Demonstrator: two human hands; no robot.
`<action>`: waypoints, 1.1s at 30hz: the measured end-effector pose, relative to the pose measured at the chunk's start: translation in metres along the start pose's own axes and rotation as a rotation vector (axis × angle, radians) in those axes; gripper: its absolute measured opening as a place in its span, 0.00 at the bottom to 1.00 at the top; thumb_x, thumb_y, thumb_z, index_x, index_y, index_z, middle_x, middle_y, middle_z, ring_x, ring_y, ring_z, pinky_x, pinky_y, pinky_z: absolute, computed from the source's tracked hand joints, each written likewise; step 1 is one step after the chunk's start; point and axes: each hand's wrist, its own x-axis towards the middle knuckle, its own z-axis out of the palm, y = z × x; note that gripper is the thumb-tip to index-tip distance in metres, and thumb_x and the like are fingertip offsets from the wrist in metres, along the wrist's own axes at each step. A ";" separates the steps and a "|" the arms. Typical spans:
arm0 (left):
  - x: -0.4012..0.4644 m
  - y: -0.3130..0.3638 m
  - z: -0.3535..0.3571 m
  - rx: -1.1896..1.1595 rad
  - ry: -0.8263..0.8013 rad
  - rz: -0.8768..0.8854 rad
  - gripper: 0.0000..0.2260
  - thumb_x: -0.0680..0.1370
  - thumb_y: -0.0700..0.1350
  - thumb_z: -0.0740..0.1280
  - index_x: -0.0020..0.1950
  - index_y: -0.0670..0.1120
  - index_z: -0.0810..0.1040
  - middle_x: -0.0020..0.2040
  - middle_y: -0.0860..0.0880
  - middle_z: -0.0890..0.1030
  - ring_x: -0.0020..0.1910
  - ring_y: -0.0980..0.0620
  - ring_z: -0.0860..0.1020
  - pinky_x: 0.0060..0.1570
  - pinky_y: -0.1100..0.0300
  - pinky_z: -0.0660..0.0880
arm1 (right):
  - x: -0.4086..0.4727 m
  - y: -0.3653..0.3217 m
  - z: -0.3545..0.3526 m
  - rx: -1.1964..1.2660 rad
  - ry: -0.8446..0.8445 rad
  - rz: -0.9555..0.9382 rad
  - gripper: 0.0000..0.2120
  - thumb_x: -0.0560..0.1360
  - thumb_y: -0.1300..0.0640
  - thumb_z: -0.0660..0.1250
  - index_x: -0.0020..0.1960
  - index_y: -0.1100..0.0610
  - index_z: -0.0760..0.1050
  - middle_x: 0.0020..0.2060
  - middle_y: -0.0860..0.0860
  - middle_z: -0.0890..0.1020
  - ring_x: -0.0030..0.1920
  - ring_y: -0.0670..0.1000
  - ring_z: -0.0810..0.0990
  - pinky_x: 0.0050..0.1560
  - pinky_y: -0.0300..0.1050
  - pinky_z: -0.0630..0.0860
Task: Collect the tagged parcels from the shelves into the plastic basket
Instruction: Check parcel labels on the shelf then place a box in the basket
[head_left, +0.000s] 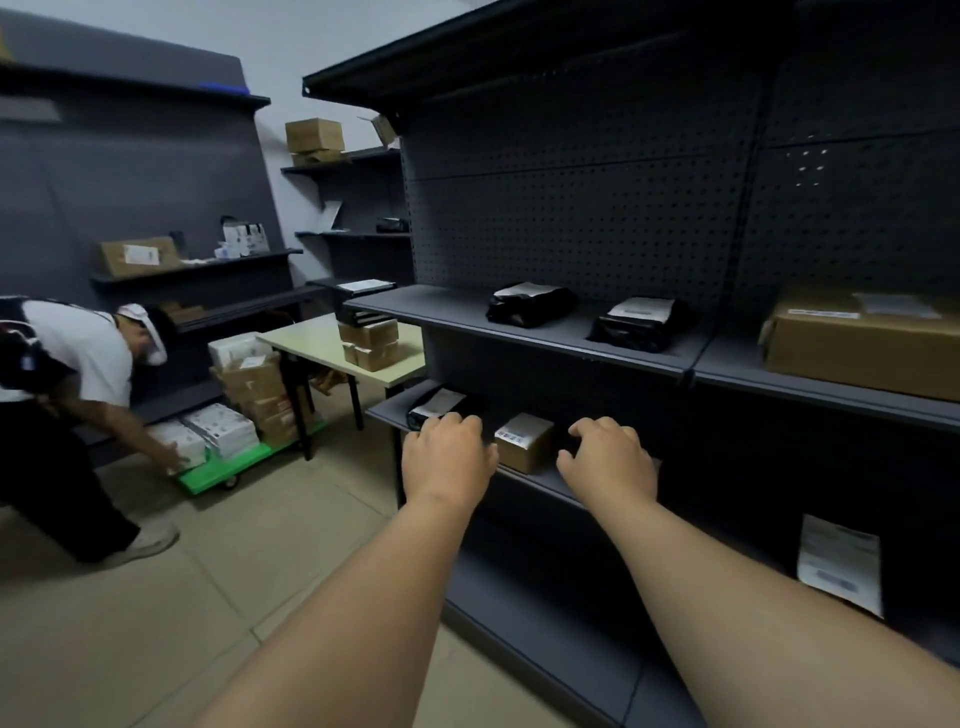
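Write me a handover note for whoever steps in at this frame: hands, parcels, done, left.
Left hand: fingers curled, holding nothing, just left of the small box.
Right hand: same, just right of it.
Parcels: small box and a black bag on the lower shelf; two black bags and a large box one shelf up.
Done: nothing visibly collected; basket not in view.
Left: take the small box, then the rest.

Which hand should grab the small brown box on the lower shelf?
Probably the right hand: its curled fingers sit right beside the brown box. The left hand hovers nearer the black parcel.
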 end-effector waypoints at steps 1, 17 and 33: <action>0.009 -0.013 0.000 0.003 0.005 0.006 0.14 0.79 0.55 0.59 0.59 0.49 0.76 0.57 0.49 0.78 0.60 0.47 0.74 0.56 0.53 0.69 | 0.005 -0.013 0.006 0.002 0.006 0.005 0.18 0.77 0.51 0.61 0.66 0.51 0.71 0.62 0.49 0.74 0.64 0.53 0.69 0.60 0.49 0.70; 0.109 -0.089 0.042 -0.021 0.017 0.093 0.14 0.79 0.54 0.59 0.58 0.48 0.76 0.56 0.48 0.78 0.59 0.47 0.74 0.56 0.52 0.69 | 0.085 -0.100 0.073 -0.007 0.041 0.044 0.20 0.77 0.50 0.62 0.68 0.51 0.69 0.65 0.50 0.73 0.65 0.54 0.69 0.62 0.50 0.70; 0.300 -0.073 0.087 -0.090 0.076 0.186 0.16 0.79 0.55 0.59 0.60 0.47 0.76 0.57 0.48 0.78 0.59 0.46 0.74 0.54 0.53 0.69 | 0.257 -0.103 0.088 0.028 0.157 0.144 0.18 0.77 0.51 0.61 0.67 0.52 0.71 0.64 0.50 0.73 0.66 0.53 0.67 0.61 0.50 0.69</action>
